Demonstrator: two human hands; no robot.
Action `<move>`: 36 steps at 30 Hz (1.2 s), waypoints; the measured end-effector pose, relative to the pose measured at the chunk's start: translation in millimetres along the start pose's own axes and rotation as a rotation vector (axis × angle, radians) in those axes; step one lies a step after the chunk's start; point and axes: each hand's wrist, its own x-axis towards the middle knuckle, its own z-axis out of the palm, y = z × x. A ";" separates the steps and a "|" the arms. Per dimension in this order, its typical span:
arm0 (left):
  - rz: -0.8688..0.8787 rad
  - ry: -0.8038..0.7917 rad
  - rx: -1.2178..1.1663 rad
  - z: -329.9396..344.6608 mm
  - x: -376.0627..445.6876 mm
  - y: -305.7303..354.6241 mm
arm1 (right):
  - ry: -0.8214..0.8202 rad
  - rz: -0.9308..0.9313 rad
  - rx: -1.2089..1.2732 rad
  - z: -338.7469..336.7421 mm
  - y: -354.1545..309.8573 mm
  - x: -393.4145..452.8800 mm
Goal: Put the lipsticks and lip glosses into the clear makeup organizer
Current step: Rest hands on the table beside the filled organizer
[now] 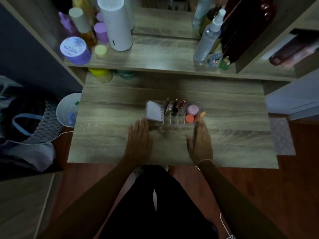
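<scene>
Nearest the camera, a person's lap in dark clothing sits over a reddish wooden floor [259, 187]. Both forearms reach forward onto a grey wood-grain worktop [112, 144]. The left hand [139, 137] and the right hand [200, 142] lie flat, palms down, fingers straight and holding nothing, their fingertips at the near corners of the clear makeup organizer [172, 116]. A thin bracelet circles the right wrist.

The organizer stands at the middle of the worktop. A white box [154, 111] fills its left compartment. Several lipsticks and lip glosses [176, 105] stand upright in the small middle slots. On the right sit a pink round pot [193, 109], an orange round pot [189, 118] and an orange tube [200, 116] leaning over the rim.

Left of the worktop, a white bin [63, 109] stands on the floor beside a dark bag [25, 121].

Beyond, a raised shelf [155, 61] carries a purple jar [75, 50], a tall white cylinder [116, 23] and bottles on the left, and a clear spray bottle [208, 35] on the right.
</scene>
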 end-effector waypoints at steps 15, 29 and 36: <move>0.086 -0.081 -0.042 -5.6 5.6 -10.5 | -0.015 0.069 -0.101 -7.2 -13.3 -6.0; 0.139 -0.141 0.049 -3.5 26.6 8.3 | -0.050 0.152 -0.157 -19.3 1.5 3.7; 0.118 -0.166 0.027 1.7 36.2 28.0 | -0.073 0.146 -0.169 -26.9 25.1 9.5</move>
